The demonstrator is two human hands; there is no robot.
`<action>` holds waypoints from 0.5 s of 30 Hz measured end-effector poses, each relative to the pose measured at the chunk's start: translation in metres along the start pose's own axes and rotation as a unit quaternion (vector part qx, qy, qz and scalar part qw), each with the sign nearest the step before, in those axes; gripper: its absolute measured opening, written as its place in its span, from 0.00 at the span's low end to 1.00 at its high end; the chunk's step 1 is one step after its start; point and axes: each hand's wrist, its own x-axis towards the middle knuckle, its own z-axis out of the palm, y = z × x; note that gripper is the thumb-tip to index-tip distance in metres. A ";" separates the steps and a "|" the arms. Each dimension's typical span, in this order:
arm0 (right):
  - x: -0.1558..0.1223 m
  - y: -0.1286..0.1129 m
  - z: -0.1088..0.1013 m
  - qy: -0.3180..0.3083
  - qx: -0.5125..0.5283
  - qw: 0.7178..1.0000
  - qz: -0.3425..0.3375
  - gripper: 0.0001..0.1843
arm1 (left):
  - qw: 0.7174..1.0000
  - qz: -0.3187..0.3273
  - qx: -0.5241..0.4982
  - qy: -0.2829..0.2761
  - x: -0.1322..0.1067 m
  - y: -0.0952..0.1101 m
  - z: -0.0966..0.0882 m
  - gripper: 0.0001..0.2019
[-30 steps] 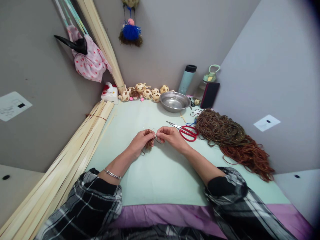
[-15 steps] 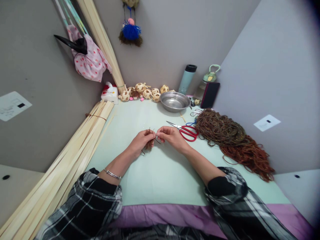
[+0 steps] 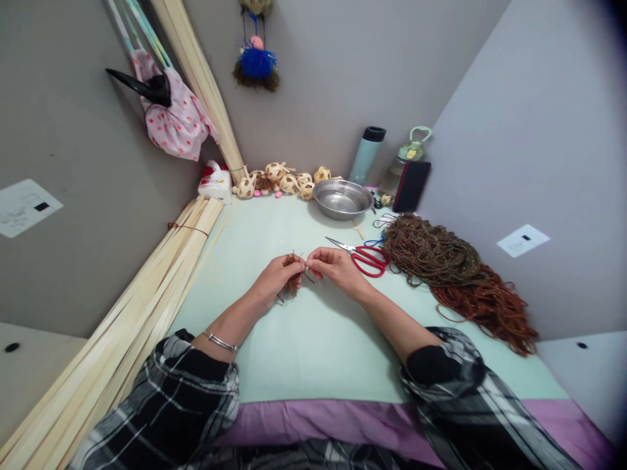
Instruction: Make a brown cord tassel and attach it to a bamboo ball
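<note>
Over the middle of the pale green tabletop (image 3: 313,352), my left hand (image 3: 278,277) is closed on a small bundle of brown yarn (image 3: 292,284), with loose ends sticking out above and below. My right hand (image 3: 336,269) is pinched, its fingertips meeting those of the left at the bundle's right side. A dark strand pokes out between the two hands; what exactly the right fingertips grip is too small to make out. Red-handled scissors (image 3: 367,258) lie just beyond my right hand, blades pointing left.
Heaped brown and rust yarn (image 3: 441,261) lies at the right. A steel bowl (image 3: 343,200), woven balls (image 3: 289,184), a blue tumbler (image 3: 366,155), a water bottle (image 3: 409,153) and a phone (image 3: 412,187) stand along the back. Pale flat strips (image 3: 147,287) lie bundled at the left.
Almost nothing differs. Both hands keep their place, with only a very slight shift of the fingertips at the yarn bundle.
</note>
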 end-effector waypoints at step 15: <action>-0.003 -0.006 0.003 -0.011 -0.034 0.999 0.026 0.08 | 0.994 0.010 -0.109 0.016 0.001 0.003 -0.003 0.09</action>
